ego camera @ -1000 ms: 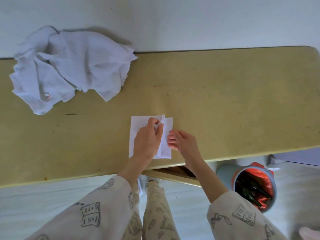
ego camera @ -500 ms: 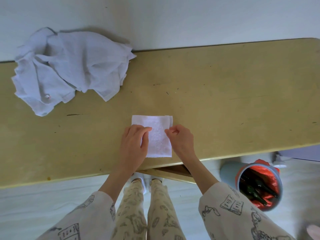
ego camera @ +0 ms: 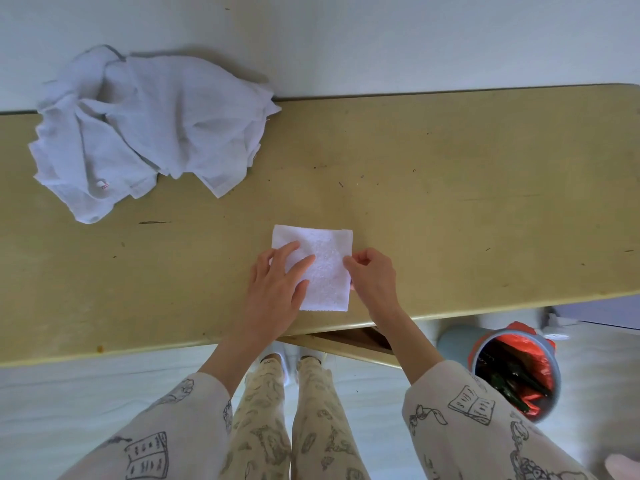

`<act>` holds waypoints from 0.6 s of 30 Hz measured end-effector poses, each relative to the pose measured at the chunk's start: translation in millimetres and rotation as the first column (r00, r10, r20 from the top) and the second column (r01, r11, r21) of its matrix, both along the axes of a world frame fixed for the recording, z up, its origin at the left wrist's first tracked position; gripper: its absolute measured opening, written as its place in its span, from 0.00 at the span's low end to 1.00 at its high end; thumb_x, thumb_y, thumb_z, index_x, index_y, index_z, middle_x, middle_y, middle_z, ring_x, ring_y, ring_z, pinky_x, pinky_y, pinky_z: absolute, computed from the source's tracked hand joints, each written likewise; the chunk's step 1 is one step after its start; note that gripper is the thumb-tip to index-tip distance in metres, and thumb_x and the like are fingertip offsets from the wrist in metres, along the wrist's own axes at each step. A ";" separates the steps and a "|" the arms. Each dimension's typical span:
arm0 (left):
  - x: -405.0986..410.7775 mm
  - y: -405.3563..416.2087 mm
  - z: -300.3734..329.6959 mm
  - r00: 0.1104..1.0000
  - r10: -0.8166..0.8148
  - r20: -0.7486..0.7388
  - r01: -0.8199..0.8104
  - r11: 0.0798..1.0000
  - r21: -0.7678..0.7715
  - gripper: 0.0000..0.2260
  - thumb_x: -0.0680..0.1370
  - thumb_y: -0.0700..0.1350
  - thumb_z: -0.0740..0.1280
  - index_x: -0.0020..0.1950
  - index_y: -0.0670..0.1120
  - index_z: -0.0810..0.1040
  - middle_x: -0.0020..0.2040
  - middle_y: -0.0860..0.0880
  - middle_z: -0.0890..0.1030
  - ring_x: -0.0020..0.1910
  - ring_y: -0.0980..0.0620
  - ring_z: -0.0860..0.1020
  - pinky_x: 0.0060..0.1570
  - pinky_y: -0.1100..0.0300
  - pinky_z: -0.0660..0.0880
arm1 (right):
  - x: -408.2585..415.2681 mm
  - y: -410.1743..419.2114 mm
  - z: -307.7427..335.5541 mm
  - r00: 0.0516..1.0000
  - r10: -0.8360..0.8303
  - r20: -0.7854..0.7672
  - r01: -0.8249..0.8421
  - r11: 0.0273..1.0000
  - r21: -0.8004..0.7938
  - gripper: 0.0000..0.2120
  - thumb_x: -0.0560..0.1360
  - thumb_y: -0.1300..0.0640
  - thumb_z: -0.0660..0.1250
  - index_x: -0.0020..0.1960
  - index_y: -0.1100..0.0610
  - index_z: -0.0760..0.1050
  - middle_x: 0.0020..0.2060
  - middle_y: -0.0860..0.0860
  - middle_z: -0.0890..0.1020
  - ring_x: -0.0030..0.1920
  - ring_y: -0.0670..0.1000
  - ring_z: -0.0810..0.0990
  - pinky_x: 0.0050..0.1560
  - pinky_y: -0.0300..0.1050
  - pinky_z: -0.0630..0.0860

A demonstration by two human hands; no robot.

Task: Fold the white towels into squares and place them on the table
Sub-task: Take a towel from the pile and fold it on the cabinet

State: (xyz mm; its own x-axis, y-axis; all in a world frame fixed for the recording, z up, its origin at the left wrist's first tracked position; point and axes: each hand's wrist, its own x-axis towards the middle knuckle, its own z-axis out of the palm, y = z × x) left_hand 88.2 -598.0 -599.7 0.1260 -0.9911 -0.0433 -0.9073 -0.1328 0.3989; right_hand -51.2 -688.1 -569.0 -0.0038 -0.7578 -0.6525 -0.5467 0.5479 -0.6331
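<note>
A small white towel (ego camera: 323, 268), folded into a near square, lies flat on the yellow table (ego camera: 450, 209) close to its near edge. My left hand (ego camera: 277, 289) rests flat on the towel's left half, fingers spread. My right hand (ego camera: 372, 275) pinches the towel's right edge between thumb and fingers. A heap of unfolded white towels (ego camera: 145, 129) sits at the table's far left, against the wall.
The table's far edge meets a pale wall. Below its near edge on the right stands a grey bin (ego camera: 516, 372) with a red liner and dark items inside. My legs and slippers are under the table edge.
The towel's upper layer has been laid down flat. My left hand moved from pinching the fold to pressing flat on the towel; my right hand shifted onto its right edge.
</note>
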 end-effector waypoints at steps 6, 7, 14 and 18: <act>1.9 -2.1 -2.7 0.997 -0.052 0.062 0.051 0.999 0.016 0.20 0.72 0.51 0.66 0.63 0.53 0.70 0.66 0.46 0.71 0.55 0.46 0.64 0.49 0.49 0.75 | 1.8 -2.6 0.5 0.999 0.043 -0.023 -0.043 0.999 -0.004 0.03 0.73 0.62 0.62 0.40 0.58 0.69 0.32 0.49 0.72 0.35 0.50 0.70 0.34 0.39 0.67; 2.6 -2.1 -3.5 0.997 -0.060 0.058 0.059 0.998 0.023 0.23 0.70 0.51 0.71 0.64 0.54 0.70 0.66 0.47 0.70 0.55 0.46 0.64 0.49 0.49 0.75 | 1.9 -2.6 0.1 0.998 0.050 -0.029 -0.050 0.999 -0.002 0.03 0.73 0.62 0.62 0.41 0.58 0.70 0.33 0.49 0.73 0.36 0.51 0.72 0.36 0.41 0.70; 2.1 -4.5 -4.5 0.987 -0.092 0.132 0.086 0.995 0.052 0.33 0.62 0.57 0.76 0.64 0.53 0.70 0.66 0.46 0.70 0.54 0.46 0.64 0.45 0.48 0.76 | -11.3 3.6 -4.0 0.991 0.131 -0.017 -0.129 0.986 0.109 0.05 0.71 0.59 0.69 0.41 0.54 0.73 0.42 0.53 0.82 0.45 0.55 0.82 0.52 0.55 0.79; 1.8 -3.8 -6.0 0.982 -0.108 0.156 0.096 0.992 0.081 0.35 0.62 0.59 0.75 0.65 0.53 0.68 0.67 0.47 0.67 0.54 0.46 0.64 0.46 0.49 0.75 | -17.4 9.8 -2.3 0.976 0.204 -0.076 -0.196 0.976 0.099 0.08 0.71 0.61 0.68 0.49 0.57 0.73 0.43 0.51 0.81 0.45 0.54 0.81 0.50 0.52 0.78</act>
State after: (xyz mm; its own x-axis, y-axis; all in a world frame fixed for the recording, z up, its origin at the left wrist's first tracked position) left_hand 89.9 -601.8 -605.8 0.0355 -0.9940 -0.1038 -0.9688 -0.0597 0.2406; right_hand -68.6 -678.3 -571.4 0.0833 -0.6865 -0.7223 -0.7007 0.4751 -0.5323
